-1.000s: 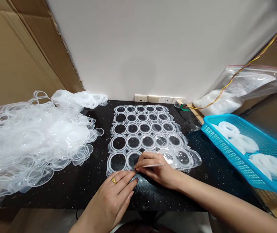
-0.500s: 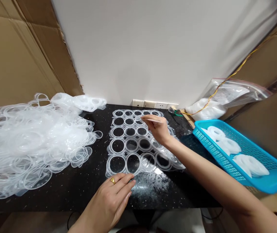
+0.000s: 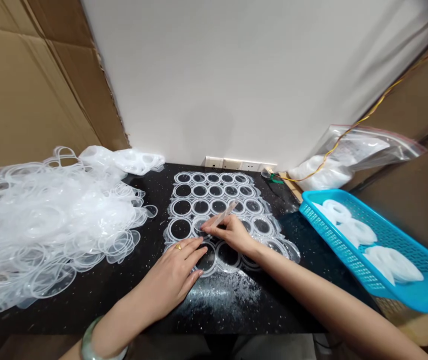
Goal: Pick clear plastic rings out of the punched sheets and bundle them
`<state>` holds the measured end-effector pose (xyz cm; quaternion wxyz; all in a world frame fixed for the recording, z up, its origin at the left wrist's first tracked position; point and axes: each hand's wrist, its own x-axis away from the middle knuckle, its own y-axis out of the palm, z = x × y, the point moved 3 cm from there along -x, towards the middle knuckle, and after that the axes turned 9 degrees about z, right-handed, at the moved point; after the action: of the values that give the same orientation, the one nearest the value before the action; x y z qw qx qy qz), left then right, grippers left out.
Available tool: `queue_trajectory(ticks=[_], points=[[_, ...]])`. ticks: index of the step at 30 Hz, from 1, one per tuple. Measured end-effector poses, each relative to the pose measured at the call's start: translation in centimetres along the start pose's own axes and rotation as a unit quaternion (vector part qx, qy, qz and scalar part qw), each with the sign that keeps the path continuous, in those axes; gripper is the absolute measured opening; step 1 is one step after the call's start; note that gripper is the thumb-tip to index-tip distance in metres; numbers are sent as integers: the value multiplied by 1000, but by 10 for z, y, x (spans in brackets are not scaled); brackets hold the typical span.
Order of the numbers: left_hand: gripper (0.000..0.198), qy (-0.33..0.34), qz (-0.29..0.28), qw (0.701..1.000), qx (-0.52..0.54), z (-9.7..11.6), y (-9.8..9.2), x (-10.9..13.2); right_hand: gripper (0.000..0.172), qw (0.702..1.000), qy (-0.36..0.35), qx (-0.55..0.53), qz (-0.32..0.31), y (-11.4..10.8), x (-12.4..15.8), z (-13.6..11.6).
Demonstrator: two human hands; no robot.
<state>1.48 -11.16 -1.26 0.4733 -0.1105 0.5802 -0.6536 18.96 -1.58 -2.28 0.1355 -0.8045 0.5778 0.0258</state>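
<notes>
A clear plastic sheet of joined rings (image 3: 200, 198) lies flat on the black speckled tabletop (image 3: 153, 295), its rings set in rows. My left hand (image 3: 172, 272), wearing a gold ring and a jade-like bangle, rests palm down with fingers stretched over the sheet's near left rings. Just right of those fingers, my right hand (image 3: 236, 235) is closed on a thin translucent stick (image 3: 226, 213). The stick slants up and right from my fingers, and its lower end is hidden at a ring in the second row from the front.
A large heap of translucent ring offcuts (image 3: 48, 215) covers the table's left side. At right stands a blue basket (image 3: 397, 237) holding stacks of white rings (image 3: 394, 262). Behind it are a plastic bag (image 3: 364, 142) and a yellow wire (image 3: 367, 112). White crumbs (image 3: 225, 292) lie in front.
My right hand has come nearer and slightly left with the stick, from the back rows to the second row from the front. My left hand has slid forward onto the sheet.
</notes>
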Motion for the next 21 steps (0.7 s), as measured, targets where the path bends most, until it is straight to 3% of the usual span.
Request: queue_trajectory(ticks=[14,18,21], points=[[39,11,10,1000,-4,3,-1,-3,26,1000,-27,-2,-1,0,1,-3],[37,10,18,1000,-5,3,-1,-4,21,990,-110,85,5,0,6,-8],[36,11,23,1000,-9,3,-1,-5,22,949,-224,221,-22,3,11,-13]])
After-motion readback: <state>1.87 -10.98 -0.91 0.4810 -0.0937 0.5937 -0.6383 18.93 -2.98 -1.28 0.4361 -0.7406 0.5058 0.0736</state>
